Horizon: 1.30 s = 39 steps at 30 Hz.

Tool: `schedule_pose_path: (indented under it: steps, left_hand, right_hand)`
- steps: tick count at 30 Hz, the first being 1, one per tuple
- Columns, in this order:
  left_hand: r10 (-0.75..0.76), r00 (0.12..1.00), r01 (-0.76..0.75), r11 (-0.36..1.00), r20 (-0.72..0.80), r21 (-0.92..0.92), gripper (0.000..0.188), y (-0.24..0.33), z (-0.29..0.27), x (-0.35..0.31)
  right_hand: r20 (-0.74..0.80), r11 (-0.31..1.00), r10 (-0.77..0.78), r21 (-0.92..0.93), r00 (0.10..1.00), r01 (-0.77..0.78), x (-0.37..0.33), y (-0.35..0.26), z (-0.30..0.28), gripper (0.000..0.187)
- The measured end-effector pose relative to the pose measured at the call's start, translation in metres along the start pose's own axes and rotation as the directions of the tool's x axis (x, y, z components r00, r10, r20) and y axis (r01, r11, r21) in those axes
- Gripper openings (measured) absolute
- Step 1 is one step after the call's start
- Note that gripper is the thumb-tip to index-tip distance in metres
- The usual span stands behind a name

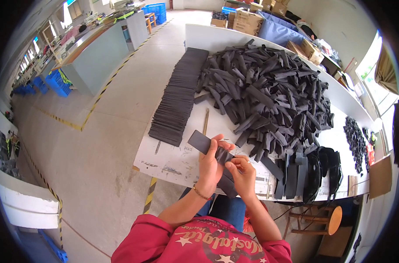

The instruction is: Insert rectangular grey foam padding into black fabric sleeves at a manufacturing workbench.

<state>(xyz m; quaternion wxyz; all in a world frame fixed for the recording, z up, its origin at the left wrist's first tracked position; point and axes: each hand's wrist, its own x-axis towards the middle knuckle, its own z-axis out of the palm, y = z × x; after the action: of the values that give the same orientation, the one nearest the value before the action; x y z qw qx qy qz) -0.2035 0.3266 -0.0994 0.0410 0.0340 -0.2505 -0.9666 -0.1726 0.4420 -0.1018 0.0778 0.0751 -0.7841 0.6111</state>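
Observation:
A dark grey strip of flat, bendable material (198,141) is in my two hands, above the near edge of the white table. My left hand (211,165) is closed round its middle, thumb on top. Its far end sticks out toward the upper left. My right hand (243,174) pinches the strip's near part between thumb and fingers. Another dark piece (227,184) hangs below my hands; whether it is joined to the strip I cannot tell. Beyond them, a long row of stacked dark strips (180,96) lies at the table's left side, beside a big heap of loose, curled strips (269,96).
Several flat strips (291,175) and black curved pieces (324,171) lie at the table's near right. A low white board (199,34) runs along the far edge. Under the right side stands a wooden stool (334,220). A smaller dark pile (355,140) lies far right.

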Motion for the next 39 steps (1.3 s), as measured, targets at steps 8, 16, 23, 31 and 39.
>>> schedule_pose_path:
  steps: [8,16,23,31,39]
  left_hand:
    - [0.054,0.998,-0.053,0.998,0.027,-0.041,0.036,0.011,-0.003,0.009]
    - [-0.006,0.991,0.004,1.0,0.13,0.014,0.031,0.01,-0.001,0.005]
    - [-0.033,0.996,0.032,0.999,0.089,0.013,0.033,0.011,-0.003,0.008]
    - [-0.071,0.992,0.074,0.997,0.106,-0.024,0.034,0.011,-0.015,0.013]
    - [-0.128,0.991,0.126,0.991,-0.047,-0.039,0.039,0.029,-0.013,0.01]
  right_hand:
    - [-0.075,0.988,0.053,0.151,0.996,-0.041,-0.007,-0.001,0.004,0.012]
    - [0.075,0.876,0.308,0.365,0.948,-0.314,0.018,-0.008,-0.005,0.025]
    - [-0.023,0.903,0.291,0.338,0.957,-0.266,0.011,-0.008,-0.002,0.019]
    - [0.136,0.902,0.29,0.291,0.947,-0.318,0.004,-0.018,-0.001,0.033]
    - [-0.136,0.891,-0.335,-0.368,0.932,0.266,-0.004,-0.004,-0.012,0.022]
